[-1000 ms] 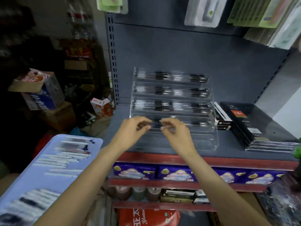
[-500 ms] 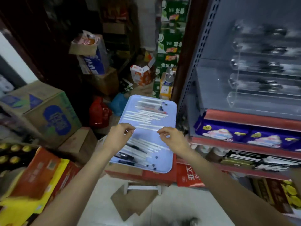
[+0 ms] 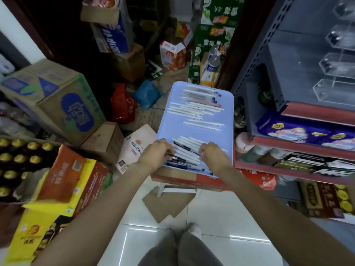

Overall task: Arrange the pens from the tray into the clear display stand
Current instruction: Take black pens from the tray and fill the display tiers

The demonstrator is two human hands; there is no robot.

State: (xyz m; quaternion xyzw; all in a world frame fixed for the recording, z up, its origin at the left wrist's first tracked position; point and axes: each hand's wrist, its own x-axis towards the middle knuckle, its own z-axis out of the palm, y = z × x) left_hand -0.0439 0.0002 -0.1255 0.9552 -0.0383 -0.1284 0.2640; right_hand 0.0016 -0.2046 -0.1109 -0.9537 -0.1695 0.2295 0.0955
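A light blue tray (image 3: 196, 127) sits on a red box beside the shelf. It holds rows of white pens (image 3: 194, 112) and, at its near end, black pens (image 3: 179, 164) mixed with white ones. My left hand (image 3: 158, 153) is at the tray's near left corner, fingers curled round a black pen. My right hand (image 3: 213, 156) is over the near right part, its fingertips pinching the end of another black pen (image 3: 187, 148) that lies slanted across the white ones. The clear display stand (image 3: 338, 54) shows only partly at the right edge, on the grey shelf.
The grey and red shelf unit (image 3: 307, 112) stands to the right, with purple packs (image 3: 299, 129) on a lower level. Cardboard boxes (image 3: 57, 104) and bottle crates crowd the left. White tiled floor (image 3: 153, 237) lies under me, and my legs show below.
My view has swung from the display stand down and left to the tray. Both hands left the stand, came down over the tray's near end and closed on black pens.
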